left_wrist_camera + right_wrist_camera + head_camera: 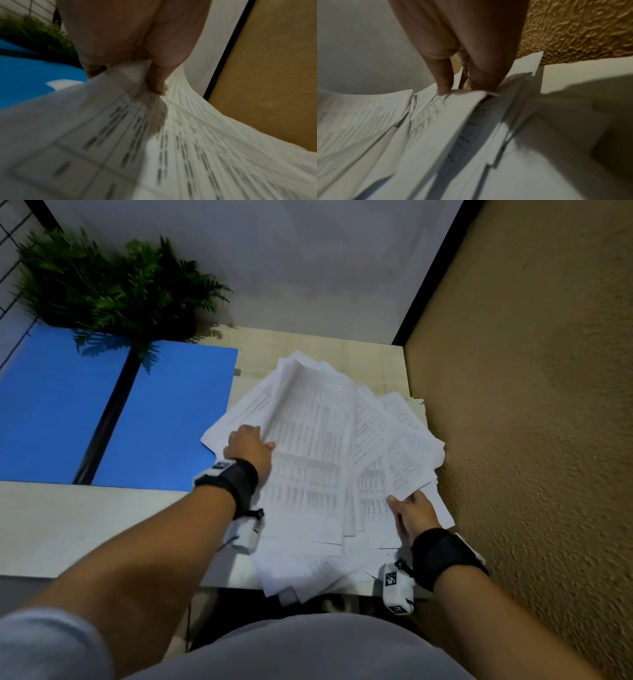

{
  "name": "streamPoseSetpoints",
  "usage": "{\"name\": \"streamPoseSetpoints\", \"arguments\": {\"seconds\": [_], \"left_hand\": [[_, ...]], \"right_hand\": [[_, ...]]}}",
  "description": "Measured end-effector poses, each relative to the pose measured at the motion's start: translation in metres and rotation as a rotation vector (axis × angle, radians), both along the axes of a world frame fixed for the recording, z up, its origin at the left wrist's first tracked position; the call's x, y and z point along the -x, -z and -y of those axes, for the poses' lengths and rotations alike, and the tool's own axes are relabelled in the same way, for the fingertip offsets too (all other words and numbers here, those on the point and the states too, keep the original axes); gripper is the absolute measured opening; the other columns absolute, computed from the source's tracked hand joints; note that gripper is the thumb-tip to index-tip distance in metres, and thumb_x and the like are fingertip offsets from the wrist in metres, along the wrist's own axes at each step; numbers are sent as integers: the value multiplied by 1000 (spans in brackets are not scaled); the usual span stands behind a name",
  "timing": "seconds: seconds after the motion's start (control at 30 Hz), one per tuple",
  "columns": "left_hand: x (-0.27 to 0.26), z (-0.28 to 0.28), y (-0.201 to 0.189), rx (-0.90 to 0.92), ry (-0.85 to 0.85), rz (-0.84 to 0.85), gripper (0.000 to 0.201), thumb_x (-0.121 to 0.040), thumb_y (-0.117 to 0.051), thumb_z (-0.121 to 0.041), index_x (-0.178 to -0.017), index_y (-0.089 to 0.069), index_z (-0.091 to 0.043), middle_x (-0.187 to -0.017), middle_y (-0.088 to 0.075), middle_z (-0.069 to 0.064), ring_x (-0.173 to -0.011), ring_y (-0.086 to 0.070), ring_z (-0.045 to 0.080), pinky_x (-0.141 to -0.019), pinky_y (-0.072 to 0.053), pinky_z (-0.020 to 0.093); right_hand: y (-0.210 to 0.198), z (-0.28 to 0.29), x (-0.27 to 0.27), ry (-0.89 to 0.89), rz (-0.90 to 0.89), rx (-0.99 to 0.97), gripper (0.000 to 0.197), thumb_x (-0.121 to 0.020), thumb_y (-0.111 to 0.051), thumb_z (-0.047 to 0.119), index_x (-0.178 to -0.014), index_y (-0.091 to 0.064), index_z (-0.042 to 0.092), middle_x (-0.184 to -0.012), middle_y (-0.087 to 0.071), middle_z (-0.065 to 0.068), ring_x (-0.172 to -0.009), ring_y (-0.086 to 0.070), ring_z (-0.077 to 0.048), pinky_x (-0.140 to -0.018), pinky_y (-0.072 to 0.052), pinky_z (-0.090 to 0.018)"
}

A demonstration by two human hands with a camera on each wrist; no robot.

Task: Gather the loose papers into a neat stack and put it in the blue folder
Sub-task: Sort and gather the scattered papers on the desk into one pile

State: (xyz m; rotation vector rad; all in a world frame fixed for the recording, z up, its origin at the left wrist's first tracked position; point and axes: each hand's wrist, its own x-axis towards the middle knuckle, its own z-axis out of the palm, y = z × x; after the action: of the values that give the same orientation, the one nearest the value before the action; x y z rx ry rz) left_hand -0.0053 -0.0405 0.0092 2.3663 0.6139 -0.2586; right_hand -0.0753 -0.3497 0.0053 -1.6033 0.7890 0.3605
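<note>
Pinching opposite edges of the fanned loose papers (318, 446), the left hand (250, 446) and right hand (412, 513) each clamped sheets between thumb and fingers. Left of the left grip, touching it, lay the open blue folder (171, 419) on the desk (68, 525).

The papers (318, 460) lie fanned on the table (61, 525), right of the open folder (164, 419), with the plant (113, 285) behind the folder and the wall (531, 405) just right of the papers.
</note>
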Motion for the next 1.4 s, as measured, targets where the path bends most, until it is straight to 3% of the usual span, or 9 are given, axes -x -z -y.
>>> {"name": "streamPoseSetpoints", "arguments": {"seconds": [0.2, 0.37, 0.43, 0.53, 0.67, 0.8, 0.93, 1.07, 1.4], "left_hand": [[-29, -15, 2, 145, 174, -147, 54, -91, -63, -38, -135, -51, -9, -133, -59, 18, -120, -57, 38, -101, -48, 48], [-25, 6, -6, 427, 97, -104, 23, -87, -71, -20, -104, -61, -7, -80, -61, 8, -84, -65, 35, -77, -57, 40], [-21, 10, -7, 398, 80, -46, 27, -88, -69, -17, -112, -61, -7, -91, -64, 11, -96, -66, 38, -82, -57, 41], [-9, 4, -3, 395, -28, 18, 49, -91, -64, -15, -135, -46, -6, -124, -58, 11, -107, -59, 30, -85, -51, 35], [29, -11, 17, 507, -223, -33, 66, -80, -74, -33, -136, -47, -11, -130, -60, 5, -114, -59, 26, -102, -47, 41], [58, -1, 24, 395, -154, -189, 54, -90, -67, -31, -132, -53, -1, -128, -61, 13, -112, -60, 32, -92, -48, 33], [71, 24, 23, 437, -185, -99, 50, -80, -78, -26, -123, -63, -4, -122, -66, 15, -105, -66, 31, -91, -54, 35], [69, 49, 17, 578, -165, -36, 70, -74, -82, -21, -134, -47, -9, -126, -58, 4, -111, -59, 24, -99, -51, 38], [70, 35, 3, 616, -407, -12, 38, -94, -60, -11, -130, -56, 0, -122, -64, 15, -105, -62, 32, -82, -45, 28]], "right_hand": [[-4, -1, 0, -105, -11, 115, 20, -94, -51, -6, -100, -60, 11, -93, -64, -12, -88, -62, -22, -82, -44, -25], [-9, 3, -6, -192, -9, 249, 30, -96, -45, -5, -124, -56, 0, -112, -61, -15, -104, -54, -26, -90, -36, -27], [-8, 3, -8, -166, -38, 280, 13, -98, -46, 1, -93, -58, 5, -89, -57, -7, -95, -51, -24, -86, -35, -26], [-5, 5, -10, -70, -19, 327, 35, -100, -46, 9, -68, -37, 21, -71, -41, 4, -89, -43, -19, -83, -31, -25], [-5, 2, -9, 20, -7, 304, 17, -97, -45, 7, -82, -47, 14, -84, -49, -3, -89, -45, -20, -83, -39, -25], [-13, -12, -4, -73, -90, 176, 16, -87, -55, 4, -71, -51, 6, -73, -50, -6, -75, -49, -24, -63, -41, -27], [-13, -17, -3, -114, -85, 143, 13, -94, -53, 15, -95, -58, 3, -99, -59, -12, -90, -58, -26, -79, -48, -32], [-15, -23, 0, -100, -88, 183, 52, -103, -39, 33, -141, -42, -3, -142, -50, -14, -131, -46, -31, -112, -32, -33], [-23, -9, 8, 178, 30, 166, 43, -103, -41, 28, -138, -47, 4, -126, -56, -4, -114, -53, -24, -100, -40, -31]]}}
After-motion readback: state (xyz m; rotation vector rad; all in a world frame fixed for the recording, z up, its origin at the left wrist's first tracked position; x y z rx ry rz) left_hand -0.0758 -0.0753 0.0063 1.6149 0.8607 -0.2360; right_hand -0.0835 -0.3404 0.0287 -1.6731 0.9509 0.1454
